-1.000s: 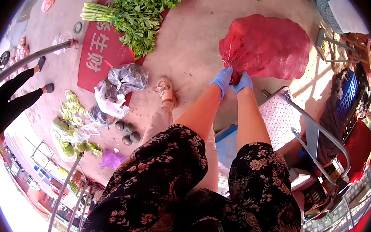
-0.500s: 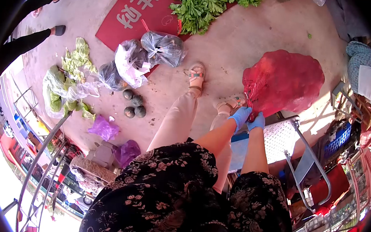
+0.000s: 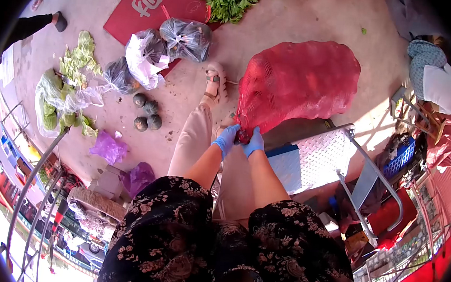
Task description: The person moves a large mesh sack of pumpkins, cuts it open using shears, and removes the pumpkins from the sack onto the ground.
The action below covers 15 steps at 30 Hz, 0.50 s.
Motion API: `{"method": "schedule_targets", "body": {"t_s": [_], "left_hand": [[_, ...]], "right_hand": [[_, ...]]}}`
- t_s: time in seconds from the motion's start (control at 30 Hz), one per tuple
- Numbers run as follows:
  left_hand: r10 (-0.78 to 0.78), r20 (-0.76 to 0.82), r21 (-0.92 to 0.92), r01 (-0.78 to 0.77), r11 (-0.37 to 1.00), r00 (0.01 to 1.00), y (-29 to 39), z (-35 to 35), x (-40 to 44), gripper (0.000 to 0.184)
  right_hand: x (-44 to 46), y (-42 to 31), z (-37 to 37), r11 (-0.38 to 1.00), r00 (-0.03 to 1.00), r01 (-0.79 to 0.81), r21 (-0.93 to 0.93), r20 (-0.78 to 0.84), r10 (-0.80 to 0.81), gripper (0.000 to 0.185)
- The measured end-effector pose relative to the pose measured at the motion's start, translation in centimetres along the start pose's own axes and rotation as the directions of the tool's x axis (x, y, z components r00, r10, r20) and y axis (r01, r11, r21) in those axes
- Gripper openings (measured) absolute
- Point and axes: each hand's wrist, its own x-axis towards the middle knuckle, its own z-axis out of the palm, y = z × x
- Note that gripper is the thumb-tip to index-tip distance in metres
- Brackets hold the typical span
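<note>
A large, full red mesh sack (image 3: 304, 83) lies on the concrete floor in front of me, its gathered end pointing toward my body. My left hand (image 3: 226, 139), in a blue glove, is closed on the left side of that gathered end. On its right side my right hand (image 3: 254, 141), gloved in blue too, grips the bunched mesh. The two hands are close together, with a little dark red netting showing between them. What fills the sack cannot be made out through the mesh.
Filled plastic bags (image 3: 186, 40), round dark green vegetables (image 3: 147, 112) and leafy greens (image 3: 78, 58) lie left. Celery (image 3: 231, 1) is on a red mat (image 3: 141, 4) ahead. A metal-framed cart (image 3: 319, 156) stands right. Another person's legs (image 3: 33, 25) show upper left.
The sack has come closer to my body and swung left, with both hands still gripping its end. My feet have shifted, and the view has moved over the floor.
</note>
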Motion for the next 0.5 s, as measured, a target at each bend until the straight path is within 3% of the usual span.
{"method": "schedule_targets", "body": {"t_s": [0.1,0.2,0.3,0.33,0.43,0.5], "left_hand": [[0.000,0.022,0.023,0.000,1.000,1.000,-0.5,0.7,0.8,0.018],[0.172,0.045,-0.019,-0.171,0.985,0.984,-0.9,0.8,2.5,0.021],[0.107,0.078,-0.035,-0.104,0.994,0.991,2.0,-0.5,3.7,0.024],[0.062,0.140,0.034,-0.067,0.997,0.988,2.7,-2.5,6.1,0.024],[-0.112,0.246,0.115,0.086,0.990,0.963,8.2,-6.3,9.4,0.024],[-0.112,0.282,0.155,0.070,0.985,0.953,11.3,-6.9,9.8,0.022]], "right_hand": [[0.3,-0.9,-0.8,0.996,0.998,-0.065,-0.060,0.020,0.067,0.047],[2.8,-1.2,-1.0,0.995,0.992,-0.075,-0.062,0.094,0.080,0.041],[5.7,-0.9,0.3,0.997,0.996,-0.069,-0.030,0.057,0.070,0.033],[6.2,-0.8,1.1,0.998,0.997,-0.068,-0.006,0.030,0.068,0.031],[10.3,0.3,2.7,0.993,0.988,-0.084,-0.079,0.122,0.093,0.027],[10.4,0.9,5.6,1.000,0.992,0.015,-0.002,0.122,-0.015,0.026]]}}
